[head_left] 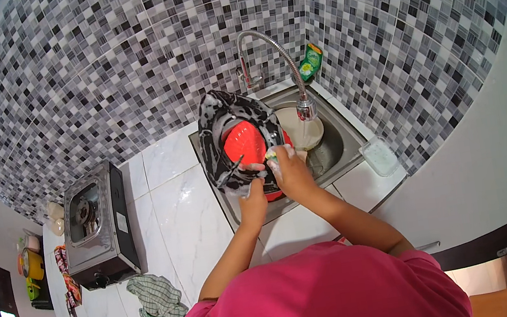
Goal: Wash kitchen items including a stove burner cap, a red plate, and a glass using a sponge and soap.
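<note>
Over the left part of the sink stands a black, wide-rimmed object (206, 142), tilted and streaked with white suds; its exact kind is unclear. Something bright red (244, 145) shows in its middle, and red edges peek out beneath it. My left hand (252, 188) grips its near edge, fingers closed and partly hidden by foam. Pressed against its right inner side is my right hand (291, 169), closed round a small yellow-green sponge (271, 155) covered in lather. A thin stream runs from the flexible metal faucet (306, 110) into a pale bowl (309, 132) in the sink.
The steel sink (346, 145) is set in a white tiled counter (177, 214). A green pouch (311, 61) leans in the corner. A clear tub (380, 156) sits right of the sink. Far left are a gas stove (97, 222) and a checked cloth (157, 296).
</note>
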`<state>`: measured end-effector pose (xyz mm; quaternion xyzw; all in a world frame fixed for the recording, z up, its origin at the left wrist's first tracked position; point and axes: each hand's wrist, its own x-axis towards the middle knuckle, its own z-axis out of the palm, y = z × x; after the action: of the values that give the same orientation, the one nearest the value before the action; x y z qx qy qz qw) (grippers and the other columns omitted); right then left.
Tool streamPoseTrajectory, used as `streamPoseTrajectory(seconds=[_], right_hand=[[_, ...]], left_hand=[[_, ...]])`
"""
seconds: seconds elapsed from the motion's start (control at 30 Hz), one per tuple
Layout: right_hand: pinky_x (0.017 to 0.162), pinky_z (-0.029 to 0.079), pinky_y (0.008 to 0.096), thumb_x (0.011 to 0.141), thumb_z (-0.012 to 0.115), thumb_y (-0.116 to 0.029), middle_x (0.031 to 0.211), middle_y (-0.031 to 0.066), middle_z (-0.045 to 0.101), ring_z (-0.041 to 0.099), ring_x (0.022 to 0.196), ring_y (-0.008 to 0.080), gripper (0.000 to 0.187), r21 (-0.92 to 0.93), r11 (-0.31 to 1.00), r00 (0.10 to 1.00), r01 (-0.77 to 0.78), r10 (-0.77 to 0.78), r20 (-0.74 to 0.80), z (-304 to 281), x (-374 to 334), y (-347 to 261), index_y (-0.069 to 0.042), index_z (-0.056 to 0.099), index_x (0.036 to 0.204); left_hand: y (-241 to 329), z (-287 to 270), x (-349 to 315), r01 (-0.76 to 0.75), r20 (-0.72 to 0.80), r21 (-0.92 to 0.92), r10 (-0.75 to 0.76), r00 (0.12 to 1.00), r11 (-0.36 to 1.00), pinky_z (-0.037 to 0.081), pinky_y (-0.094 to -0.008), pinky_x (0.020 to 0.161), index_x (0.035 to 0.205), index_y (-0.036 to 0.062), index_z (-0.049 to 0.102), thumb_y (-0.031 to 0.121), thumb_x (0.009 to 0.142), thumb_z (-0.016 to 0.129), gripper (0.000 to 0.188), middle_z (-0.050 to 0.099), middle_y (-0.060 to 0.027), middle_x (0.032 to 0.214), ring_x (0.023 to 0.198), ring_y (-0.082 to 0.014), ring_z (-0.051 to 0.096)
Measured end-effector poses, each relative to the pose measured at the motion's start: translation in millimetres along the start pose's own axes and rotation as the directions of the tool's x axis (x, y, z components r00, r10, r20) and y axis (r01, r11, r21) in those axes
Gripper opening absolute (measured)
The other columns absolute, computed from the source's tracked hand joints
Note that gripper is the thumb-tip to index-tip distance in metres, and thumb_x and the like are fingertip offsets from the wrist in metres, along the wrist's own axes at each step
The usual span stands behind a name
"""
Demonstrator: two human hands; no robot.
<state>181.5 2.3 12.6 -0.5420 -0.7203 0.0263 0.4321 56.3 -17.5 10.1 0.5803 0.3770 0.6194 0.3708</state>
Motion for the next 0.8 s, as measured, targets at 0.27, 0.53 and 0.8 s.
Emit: streamPoseTrajectory(seconds=[0.27, 0.53, 0.8], right_hand=[[0.068, 0.043, 0.0475, 0.083, 0.055, -0.013, 0.092, 0.0237, 0.052, 0.055, 0.080, 0.0416, 0.030, -0.046, 0.996, 0.997, -0.074, 0.075, 0.019, 3.5, -14.2, 6.8, -0.002, 0.041, 0.107], [0.070, 0.039, 0.0490, 0.082, 0.056, -0.011, 0.093, 0.0240, 0.052, 0.051, 0.083, 0.0429, 0.030, 0.039, 0.986, 0.985, -0.160, 0.157, 0.070, 6.7, 5.9, -4.1, -0.004, 0.042, 0.108], [0.076, 0.039, 0.0461, 0.082, 0.055, -0.010, 0.098, 0.0221, 0.051, 0.049, 0.091, 0.0410, 0.031, -0.002, 0.992, 0.991, -0.130, 0.130, 0.038, 15.7, -30.3, 9.6, -0.002, 0.042, 0.109]], left_hand=[[8.9, -5.3, 18.0, 0.228, -0.065, 0.000, -0.227, 0.972, 0.974, 0.038, -0.0275, 0.084, 0.095, 0.0008, 0.053, 0.002, 0.078, 0.048, 0.017, 0.054, -0.0053, 0.099, 0.092, -0.0170, 0.050], [-8.4, -4.3, 25.6, 0.146, -0.016, -0.239, -0.154, 0.988, 0.960, 0.042, -0.0288, 0.078, 0.088, 0.0027, 0.055, 0.002, 0.078, 0.049, 0.011, 0.056, -0.0055, 0.088, 0.086, -0.0166, 0.053], [-18.7, -22.9, 34.1, 0.177, -0.026, -0.069, -0.180, 0.983, 0.982, 0.041, -0.0261, 0.077, 0.095, 0.0036, 0.053, -0.001, 0.073, 0.049, 0.023, 0.054, -0.0035, 0.091, 0.086, -0.0144, 0.051]])
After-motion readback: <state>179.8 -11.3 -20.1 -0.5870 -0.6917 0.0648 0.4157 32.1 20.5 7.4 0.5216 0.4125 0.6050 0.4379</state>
